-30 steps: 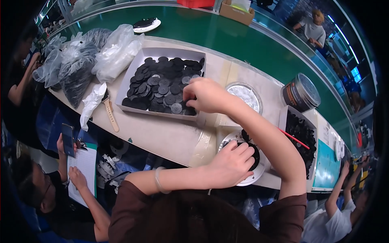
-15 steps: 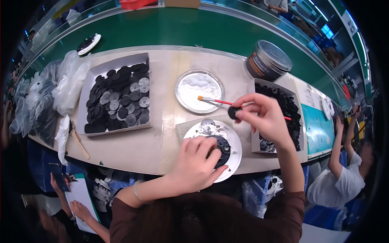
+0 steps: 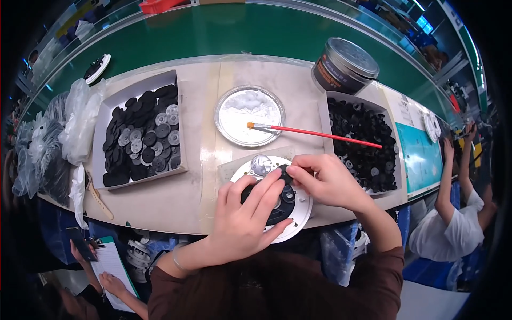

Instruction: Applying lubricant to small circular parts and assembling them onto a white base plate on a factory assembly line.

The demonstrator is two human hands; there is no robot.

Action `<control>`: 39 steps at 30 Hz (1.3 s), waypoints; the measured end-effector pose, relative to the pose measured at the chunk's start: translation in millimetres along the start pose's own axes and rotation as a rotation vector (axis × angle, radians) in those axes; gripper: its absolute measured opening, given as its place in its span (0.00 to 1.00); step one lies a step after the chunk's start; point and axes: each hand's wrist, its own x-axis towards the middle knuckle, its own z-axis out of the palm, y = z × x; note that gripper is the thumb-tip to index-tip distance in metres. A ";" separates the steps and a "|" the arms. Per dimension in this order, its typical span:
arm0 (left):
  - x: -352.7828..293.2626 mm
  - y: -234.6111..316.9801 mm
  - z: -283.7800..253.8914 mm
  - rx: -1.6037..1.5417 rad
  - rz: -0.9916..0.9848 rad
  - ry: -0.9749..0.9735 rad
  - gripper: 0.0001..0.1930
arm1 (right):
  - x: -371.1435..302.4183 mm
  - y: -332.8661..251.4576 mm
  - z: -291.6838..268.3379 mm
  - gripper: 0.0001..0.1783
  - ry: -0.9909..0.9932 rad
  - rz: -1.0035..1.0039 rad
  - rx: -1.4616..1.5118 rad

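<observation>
A white round base [image 3: 305,213] lies at the near edge of the table, bearing a black round part [image 3: 277,214] and a clear domed disc [image 3: 261,165]. My left hand [image 3: 242,213] is closed around the black part, its fingers over the top and its thumb at the near side. Thumb and fingers of my right hand [image 3: 330,184] pinch a small black gear [image 3: 285,173] against the far side of that part. My left fingertips touch the gear too, and partly cover it. A red-handled brush [image 3: 325,136] rests across a round dish [image 3: 221,133] of white paste [image 3: 250,109].
On the left is a cardboard box [image 3: 181,152] of black and clear discs, with plastic bags [image 3: 80,122] beside it. At the right stands a box [image 3: 397,160] of small black parts; a lidded tin [image 3: 345,66] is behind it. Other people's arms show at both sides.
My right hand has come down and left, bringing the black gear to the part under my left hand. The view has shifted slightly, and the whole brush handle now shows.
</observation>
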 end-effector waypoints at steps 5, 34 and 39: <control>3.8 2.4 -4.3 0.101 0.021 -0.094 0.29 | 1.6 1.1 3.9 0.15 0.036 -0.023 -0.105; 9.4 8.1 -2.4 0.121 0.008 -0.106 0.26 | -81.3 60.4 -86.8 0.10 1.030 0.254 -0.560; 9.1 8.7 -1.6 0.146 0.017 -0.100 0.25 | -95.5 88.2 -85.5 0.06 0.856 0.114 -0.656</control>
